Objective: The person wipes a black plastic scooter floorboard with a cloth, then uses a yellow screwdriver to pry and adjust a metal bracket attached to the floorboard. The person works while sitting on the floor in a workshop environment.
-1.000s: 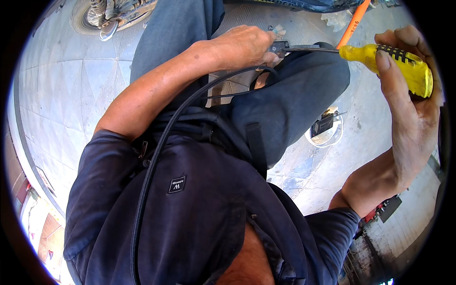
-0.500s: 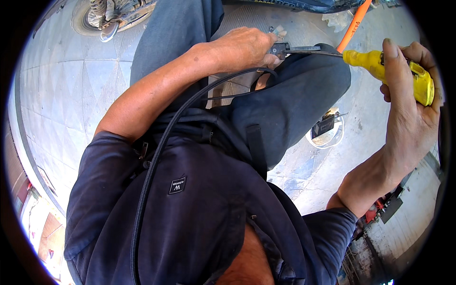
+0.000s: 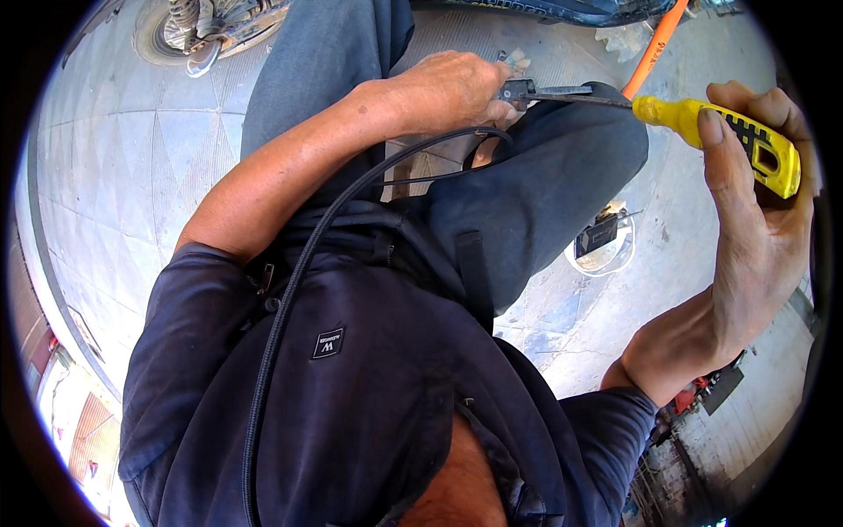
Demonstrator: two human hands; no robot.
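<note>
My right hand (image 3: 760, 176) grips a screwdriver (image 3: 720, 132) by its yellow and black handle, thumb laid along the near side. Its dark shaft runs left to a small dark metal part (image 3: 518, 92). That part is pinched in the fingers of my left hand (image 3: 461, 88), above my bent knee. A thin flat grey bar (image 3: 562, 90) sticks out of the part just above the shaft. The screwdriver's tip meets the part, but my left fingers and the part hide exactly where. What kind of part it is cannot be made out.
A motorcycle wheel (image 3: 162, 35) stands at the far left. An orange tube (image 3: 654, 53) slants beyond my knee. On the floor to the right sits a white container (image 3: 606, 259) with a black box-shaped thing in it. A black braided cable (image 3: 294, 290) crosses my shirt.
The screwdriver handle has turned about its length, showing its black grip pattern. My right fingers and thumb have shifted on it. My left hand and the metal part stay in place.
</note>
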